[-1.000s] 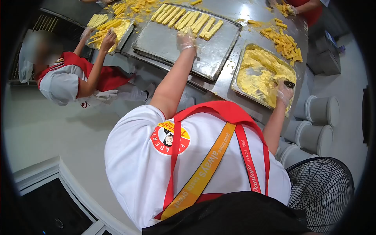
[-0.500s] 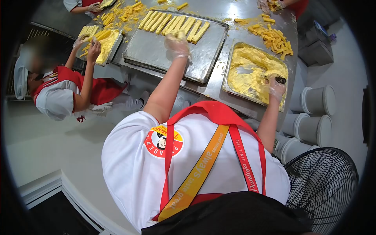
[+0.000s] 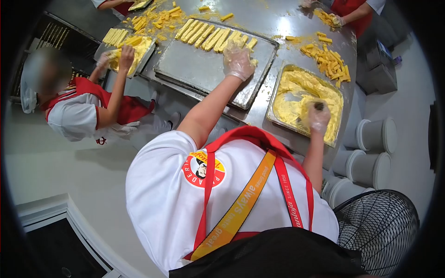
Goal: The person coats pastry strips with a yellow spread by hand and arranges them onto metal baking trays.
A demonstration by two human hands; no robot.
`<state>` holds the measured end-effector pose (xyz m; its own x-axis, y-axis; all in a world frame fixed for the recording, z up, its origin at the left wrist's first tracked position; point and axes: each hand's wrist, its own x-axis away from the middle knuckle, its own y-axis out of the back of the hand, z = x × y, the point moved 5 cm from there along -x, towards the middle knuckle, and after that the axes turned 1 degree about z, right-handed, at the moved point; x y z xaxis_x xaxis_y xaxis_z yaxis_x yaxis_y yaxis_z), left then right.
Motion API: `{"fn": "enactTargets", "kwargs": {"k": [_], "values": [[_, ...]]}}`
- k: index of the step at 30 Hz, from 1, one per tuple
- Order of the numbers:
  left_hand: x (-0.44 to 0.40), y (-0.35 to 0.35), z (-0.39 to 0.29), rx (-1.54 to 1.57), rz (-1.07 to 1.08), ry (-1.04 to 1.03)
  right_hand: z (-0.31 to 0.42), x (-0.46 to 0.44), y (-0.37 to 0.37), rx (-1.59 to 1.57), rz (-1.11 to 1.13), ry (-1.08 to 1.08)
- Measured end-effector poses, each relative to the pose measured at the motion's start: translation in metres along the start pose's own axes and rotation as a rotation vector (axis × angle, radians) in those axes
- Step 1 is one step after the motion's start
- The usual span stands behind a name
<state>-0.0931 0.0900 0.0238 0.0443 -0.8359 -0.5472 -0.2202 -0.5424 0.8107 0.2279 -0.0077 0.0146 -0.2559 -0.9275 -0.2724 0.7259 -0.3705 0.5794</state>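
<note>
My gloved left hand (image 3: 238, 64) reaches over the right end of a row of cream-coated sticks (image 3: 204, 34) on an upturned metal baking tray (image 3: 194, 62). Its fingers, smeared with yellow cream, lie stretched over the last sticks, with the thumb apart. To the right, my gloved right hand (image 3: 320, 119) is closed round a tool with a dark handle (image 3: 319, 106). The tool's working end is hidden by the hand and the cream. Below this hand, thick yellow cream (image 3: 292, 83) fills a rectangular pan (image 3: 273, 118).
Loose yellow sticks (image 3: 327, 60) lie piled behind the cream pan, and more (image 3: 155, 21) lie at the back left. A co-worker (image 3: 88, 102) handles sticks at another cream pan (image 3: 147, 55). Other people's hands work across the steel table (image 3: 278, 14). White buckets (image 3: 378, 134) and a fan (image 3: 378, 227) stand right.
My left hand has moved right along the row and now covers its last sticks. My right hand has shifted slightly in the cream, its tool handle turned more upright. The camera view has shifted slightly.
</note>
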Motion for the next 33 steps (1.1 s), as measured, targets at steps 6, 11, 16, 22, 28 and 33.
{"fn": "enactTargets", "kwargs": {"k": [6, 11, 16, 22, 28, 33], "values": [[0.007, -0.009, 0.001, -0.072, 0.265, -0.017, -0.003, -0.002, -0.037, -0.206, 0.270, -0.012], [0.013, 0.003, 0.031, 0.149, 0.248, 0.030, -0.045, -0.058, 0.007, 0.201, 0.068, -0.216], [0.020, 0.037, 0.067, -0.079, 0.297, 0.160, 0.004, -0.043, -0.021, 0.380, 0.210, 0.183], [0.020, 0.058, 0.139, -0.153, 0.169, 0.258, -0.005, -0.052, -0.042, 0.008, 0.454, -0.185], [-0.009, 0.092, 0.199, -0.304, 0.230, 0.238, -0.084, -0.104, -0.021, 0.314, 0.036, -0.125], [-0.064, 0.054, 0.287, -0.027, 0.295, 0.169, 0.049, -0.039, -0.075, 0.402, 0.008, 0.268]]}}
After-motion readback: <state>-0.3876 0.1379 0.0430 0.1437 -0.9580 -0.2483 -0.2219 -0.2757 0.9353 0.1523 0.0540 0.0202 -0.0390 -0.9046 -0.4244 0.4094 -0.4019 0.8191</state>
